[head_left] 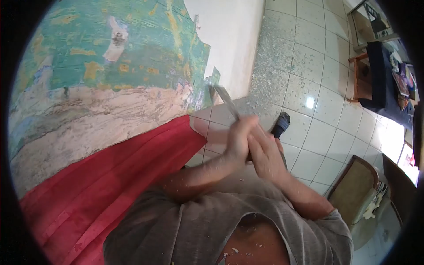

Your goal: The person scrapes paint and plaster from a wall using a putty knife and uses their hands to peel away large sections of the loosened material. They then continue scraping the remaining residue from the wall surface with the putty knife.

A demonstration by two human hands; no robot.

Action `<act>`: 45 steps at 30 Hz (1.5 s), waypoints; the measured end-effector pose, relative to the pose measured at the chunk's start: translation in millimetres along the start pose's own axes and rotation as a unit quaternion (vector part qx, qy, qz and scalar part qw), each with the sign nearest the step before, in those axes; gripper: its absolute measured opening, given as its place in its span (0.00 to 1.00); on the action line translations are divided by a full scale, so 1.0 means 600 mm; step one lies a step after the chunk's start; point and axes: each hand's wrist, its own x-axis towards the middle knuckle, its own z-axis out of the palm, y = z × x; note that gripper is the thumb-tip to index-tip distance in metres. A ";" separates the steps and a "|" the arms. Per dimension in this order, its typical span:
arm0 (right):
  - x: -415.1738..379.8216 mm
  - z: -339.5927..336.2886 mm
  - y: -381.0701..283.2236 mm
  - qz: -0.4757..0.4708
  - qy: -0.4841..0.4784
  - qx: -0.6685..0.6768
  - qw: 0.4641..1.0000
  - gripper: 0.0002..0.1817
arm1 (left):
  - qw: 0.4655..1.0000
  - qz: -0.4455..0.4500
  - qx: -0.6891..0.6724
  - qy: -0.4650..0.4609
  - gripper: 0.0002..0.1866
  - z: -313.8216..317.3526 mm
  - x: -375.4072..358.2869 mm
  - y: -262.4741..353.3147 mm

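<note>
My left hand point(240, 138) is wrapped around a long, flat metal scraper point(228, 102). My right hand point(266, 155) closes over its rear part, against the left hand; the grip end is mostly hidden between them. The scraper's far tip meets the wall at the ragged edge of the green paint point(150, 53), beside a small lifted flake point(215, 75). Bare white wall point(225, 44) lies beyond that edge. Rough pinkish, stripped plaster point(101, 110) runs below the green layer. Both hands are slightly blurred.
A red cloth point(119, 176) hangs or lies along the wall's lower left. Paint chips point(274, 62) litter the tiled floor point(316, 137). My foot in a dark sandal point(281, 123) stands there. A cushioned chair point(357, 187) and a dark-covered table point(383, 79) are at right.
</note>
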 end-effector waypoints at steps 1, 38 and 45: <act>0.002 -0.001 -0.006 0.065 -0.041 -0.005 0.997 0.16 | 1.000 -0.009 -0.002 0.002 0.13 -0.008 0.018 0.008; 0.003 -0.041 -0.032 0.059 -0.087 0.043 0.994 0.17 | 0.994 -0.007 -0.104 0.044 0.17 0.025 0.031 0.014; 0.103 -0.018 -0.025 0.018 -0.070 0.041 0.997 0.17 | 0.996 0.044 -0.047 0.060 0.13 0.025 0.078 0.103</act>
